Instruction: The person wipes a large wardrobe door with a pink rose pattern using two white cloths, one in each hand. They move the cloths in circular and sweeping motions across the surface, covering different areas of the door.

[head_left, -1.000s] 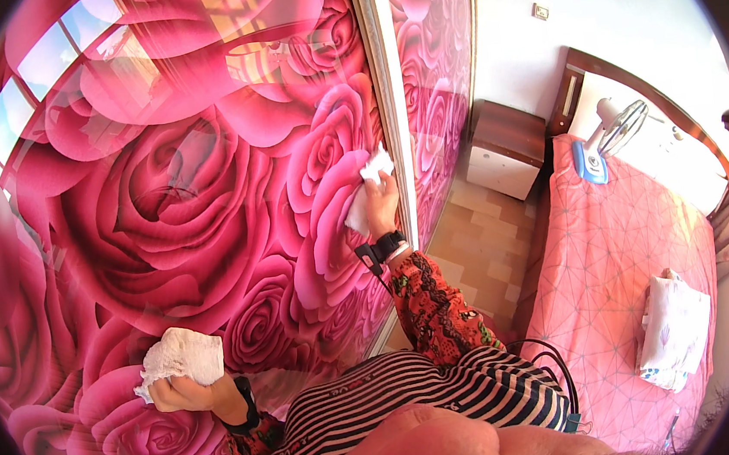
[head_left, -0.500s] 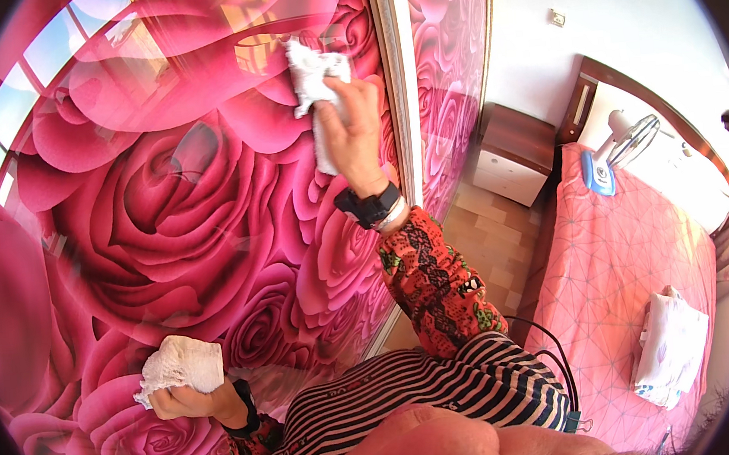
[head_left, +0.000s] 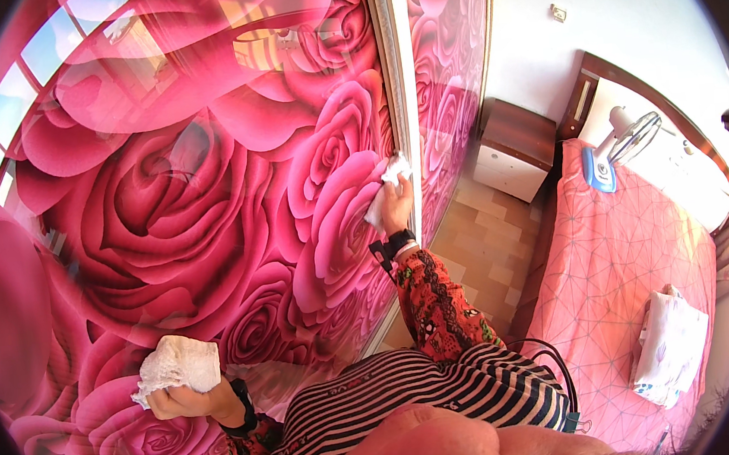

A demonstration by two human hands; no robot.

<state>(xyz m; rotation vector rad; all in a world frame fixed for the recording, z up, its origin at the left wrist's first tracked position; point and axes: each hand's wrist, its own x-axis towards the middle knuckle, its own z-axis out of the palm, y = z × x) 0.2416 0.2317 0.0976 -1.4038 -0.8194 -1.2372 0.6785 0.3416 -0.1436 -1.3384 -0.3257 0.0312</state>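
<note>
A glossy sliding wardrobe door [head_left: 183, 235] printed with large pink roses fills the left side and mirrors a window. At its right edge, beside the pale vertical frame [head_left: 398, 77], my right hand [head_left: 395, 205] is closed on a crumpled white cloth [head_left: 396, 171]. Part of that cloth hangs below the fingers, against the panel. Lower left, my left hand [head_left: 185, 403] grips a bunched off-white cloth [head_left: 181, 365] in front of the door. Whether this second cloth touches the panel, I cannot tell.
Right of the frame stands another rose panel [head_left: 450, 90]. Beyond it are a brown-and-white nightstand [head_left: 515, 149] and a bed with a pink cover [head_left: 596, 294]. A blue-and-white fan [head_left: 602, 170] and a folded white pillow [head_left: 672, 348] lie on the bed. A black cable [head_left: 567, 366] hangs near my side.
My right hand has come down and to the right with its cloth, from the upper panel to the door's edge frame. My left hand stays almost in place.
</note>
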